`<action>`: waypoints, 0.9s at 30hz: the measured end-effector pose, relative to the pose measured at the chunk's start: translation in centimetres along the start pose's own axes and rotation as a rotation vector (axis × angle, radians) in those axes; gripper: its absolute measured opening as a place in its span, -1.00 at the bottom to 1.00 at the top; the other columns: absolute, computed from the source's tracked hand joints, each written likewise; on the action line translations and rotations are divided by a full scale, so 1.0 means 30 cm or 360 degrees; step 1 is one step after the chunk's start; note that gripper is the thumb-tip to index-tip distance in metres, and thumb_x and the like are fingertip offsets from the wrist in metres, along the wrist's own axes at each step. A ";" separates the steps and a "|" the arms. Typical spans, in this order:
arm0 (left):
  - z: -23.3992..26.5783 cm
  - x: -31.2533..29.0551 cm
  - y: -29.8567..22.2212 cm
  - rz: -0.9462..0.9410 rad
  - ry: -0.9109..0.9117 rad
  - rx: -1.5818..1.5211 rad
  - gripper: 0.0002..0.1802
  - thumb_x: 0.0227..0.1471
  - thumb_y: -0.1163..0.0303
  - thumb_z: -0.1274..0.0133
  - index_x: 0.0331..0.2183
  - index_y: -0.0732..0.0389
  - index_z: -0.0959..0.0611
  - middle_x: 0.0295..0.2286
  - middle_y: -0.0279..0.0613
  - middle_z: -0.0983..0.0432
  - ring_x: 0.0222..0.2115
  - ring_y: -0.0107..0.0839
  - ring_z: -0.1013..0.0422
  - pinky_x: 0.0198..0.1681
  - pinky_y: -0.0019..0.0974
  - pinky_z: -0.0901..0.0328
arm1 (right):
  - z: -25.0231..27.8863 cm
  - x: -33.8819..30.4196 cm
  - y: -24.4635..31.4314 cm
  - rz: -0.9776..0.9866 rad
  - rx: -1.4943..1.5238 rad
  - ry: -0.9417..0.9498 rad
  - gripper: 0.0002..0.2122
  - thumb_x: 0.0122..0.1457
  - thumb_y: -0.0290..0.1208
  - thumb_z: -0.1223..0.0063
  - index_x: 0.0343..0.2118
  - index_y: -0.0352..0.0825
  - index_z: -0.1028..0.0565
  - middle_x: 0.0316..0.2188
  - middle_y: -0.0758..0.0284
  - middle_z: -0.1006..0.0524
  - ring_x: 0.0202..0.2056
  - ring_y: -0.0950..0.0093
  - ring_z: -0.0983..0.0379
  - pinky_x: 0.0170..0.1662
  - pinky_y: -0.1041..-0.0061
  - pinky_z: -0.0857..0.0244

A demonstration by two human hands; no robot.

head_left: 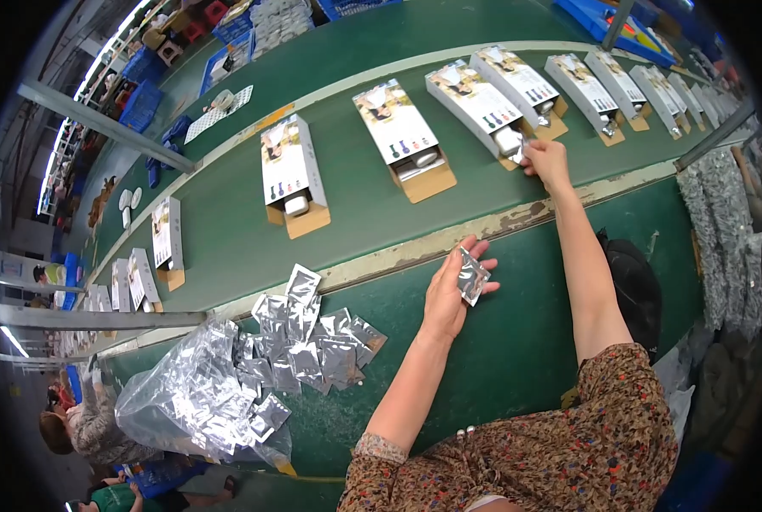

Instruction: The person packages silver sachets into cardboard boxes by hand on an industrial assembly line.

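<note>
My right hand [546, 164] pinches a small silver sachet [518, 155] at the open end of a white printed box [473, 96]. A white item [507, 141] shows inside that box's opening. Closer to me, my left hand [443, 300] is palm up, with a silver foil sachet [472, 276] held against its fingers by the thumb; whether more lie beneath cannot be seen. To its left, many loose silver sachets [306, 362] spill from a clear plastic bag [146, 401] onto the green table.
More open-ended white boxes, such as one box [391, 119] and another [285, 158], lie along the green belt [218, 226]. A worn rail [398, 263] edges it. Metal posts [108, 125] cross the left side. A black bag [633, 286] sits right of my right arm. People work at lower left.
</note>
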State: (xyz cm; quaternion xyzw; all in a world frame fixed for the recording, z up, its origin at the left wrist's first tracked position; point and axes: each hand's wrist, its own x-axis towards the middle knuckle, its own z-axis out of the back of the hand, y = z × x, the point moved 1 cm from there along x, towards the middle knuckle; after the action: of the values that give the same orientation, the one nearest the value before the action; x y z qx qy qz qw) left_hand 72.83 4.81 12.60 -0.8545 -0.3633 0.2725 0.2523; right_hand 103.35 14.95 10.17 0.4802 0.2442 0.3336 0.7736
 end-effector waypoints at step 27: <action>0.535 -0.517 -0.540 -0.0173 -0.1162 0.3119 0.33 -0.53 -0.19 -0.41 0.25 0.06 -0.16 0.27 0.19 0.14 0.29 0.21 0.25 0.27 0.27 0.32 | -0.262 -0.138 0.100 0.0087 0.0133 0.0194 -0.81 0.02 -0.53 -0.20 -0.32 -0.50 -0.51 -0.54 0.21 -0.57 -0.54 0.47 -0.54 -0.53 0.51 -0.42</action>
State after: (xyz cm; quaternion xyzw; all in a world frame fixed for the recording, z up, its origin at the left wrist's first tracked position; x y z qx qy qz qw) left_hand 45.48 6.66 15.54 -0.1243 -0.0755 0.6773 0.7212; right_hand 94.29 17.35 9.81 0.4972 0.2914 0.3728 0.7273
